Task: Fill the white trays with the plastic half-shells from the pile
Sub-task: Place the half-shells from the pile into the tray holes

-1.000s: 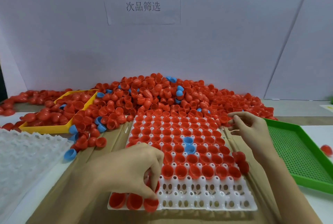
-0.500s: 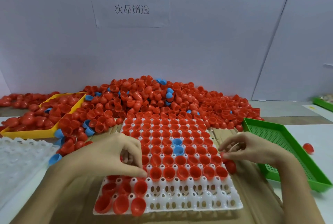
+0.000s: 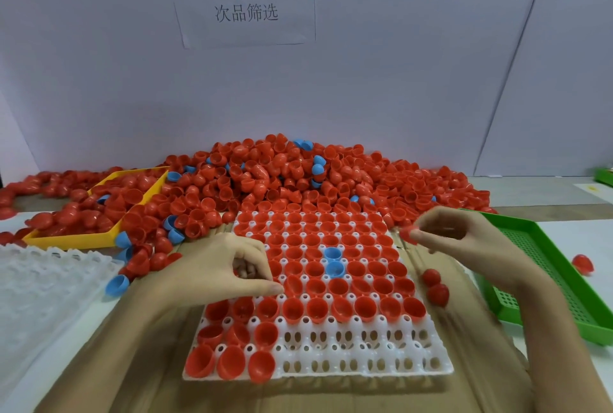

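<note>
Your right hand (image 3: 464,240) is pinching a red shell (image 3: 408,235); your left hand (image 3: 229,266), fingers curled, is pressing shells into the tray (image 3: 365,359). Be seating each cup-up, working along the empty near rows.

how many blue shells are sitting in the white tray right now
2: both blue shells sit in neighbouring pockets mid-tray, one behind the other. The left hand covers some pockets of the white tray, so more may hide.
</note>
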The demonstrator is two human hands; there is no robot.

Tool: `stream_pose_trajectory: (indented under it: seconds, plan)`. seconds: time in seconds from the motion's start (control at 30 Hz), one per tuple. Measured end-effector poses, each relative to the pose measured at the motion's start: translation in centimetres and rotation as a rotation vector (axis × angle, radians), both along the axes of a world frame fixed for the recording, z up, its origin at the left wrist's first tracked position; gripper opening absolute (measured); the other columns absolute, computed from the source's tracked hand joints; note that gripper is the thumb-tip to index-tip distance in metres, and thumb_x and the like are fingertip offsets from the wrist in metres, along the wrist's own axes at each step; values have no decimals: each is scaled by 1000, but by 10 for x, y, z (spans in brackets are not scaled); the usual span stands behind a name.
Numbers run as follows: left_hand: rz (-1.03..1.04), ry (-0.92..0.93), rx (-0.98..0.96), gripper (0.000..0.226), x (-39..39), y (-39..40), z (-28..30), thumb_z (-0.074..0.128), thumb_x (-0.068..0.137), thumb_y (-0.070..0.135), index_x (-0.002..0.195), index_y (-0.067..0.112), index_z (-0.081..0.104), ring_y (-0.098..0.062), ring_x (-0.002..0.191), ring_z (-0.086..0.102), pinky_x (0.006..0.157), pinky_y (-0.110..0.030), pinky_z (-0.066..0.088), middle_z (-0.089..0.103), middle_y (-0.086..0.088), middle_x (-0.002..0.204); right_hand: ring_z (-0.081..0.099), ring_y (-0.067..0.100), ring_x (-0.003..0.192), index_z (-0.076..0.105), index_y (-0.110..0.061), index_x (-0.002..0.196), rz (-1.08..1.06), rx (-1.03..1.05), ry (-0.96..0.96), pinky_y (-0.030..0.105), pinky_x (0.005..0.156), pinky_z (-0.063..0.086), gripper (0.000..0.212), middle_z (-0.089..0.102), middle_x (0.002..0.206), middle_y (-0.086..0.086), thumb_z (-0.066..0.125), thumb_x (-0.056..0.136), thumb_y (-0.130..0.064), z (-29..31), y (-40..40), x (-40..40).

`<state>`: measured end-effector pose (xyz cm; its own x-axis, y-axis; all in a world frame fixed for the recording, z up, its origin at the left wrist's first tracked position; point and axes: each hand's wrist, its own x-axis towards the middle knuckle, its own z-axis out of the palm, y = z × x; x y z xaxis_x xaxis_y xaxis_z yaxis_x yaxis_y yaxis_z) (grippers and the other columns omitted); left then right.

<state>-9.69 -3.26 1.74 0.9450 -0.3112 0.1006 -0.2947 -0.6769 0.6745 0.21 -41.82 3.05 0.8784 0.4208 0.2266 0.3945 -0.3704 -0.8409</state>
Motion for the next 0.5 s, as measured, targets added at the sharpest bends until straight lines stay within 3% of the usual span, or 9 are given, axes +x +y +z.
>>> stream_pose_trajectory:
  seconds: [0.1,0.23,0.37,0.5]
  plan:
    - [-1,-80,-114,22,1,-11,-2,78,82,58,85,36,80,-15,85,69,78,-31,60,72,11,91,76,19,98,75,-23,112,179,162,44,23,87,58,22,78,108,4,81,91,-29,-3,41,-10]
    - [-23,-170,-280,28,-1,-35,-3,78,86,50,110,35,72,-21,95,72,82,-32,61,73,7,103,73,26,115,71,-21,127,401,203,160,28,98,57,29,75,125,7,75,98,-18,-14,81,-21]
    - [-61,-190,-312,41,-8,-53,-5,81,87,37,124,37,62,-22,92,73,84,-33,61,69,5,102,74,27,114,72,-17,125,443,214,205,26,95,57,27,76,122,9,75,98,-16,-15,88,-27]
    - [11,-313,-267,31,-12,-64,-5,80,89,30,117,33,65,-18,86,74,80,-35,61,72,7,92,75,30,105,72,-12,119,434,222,213,33,95,59,22,77,114,13,76,98,-17,-15,93,-31]
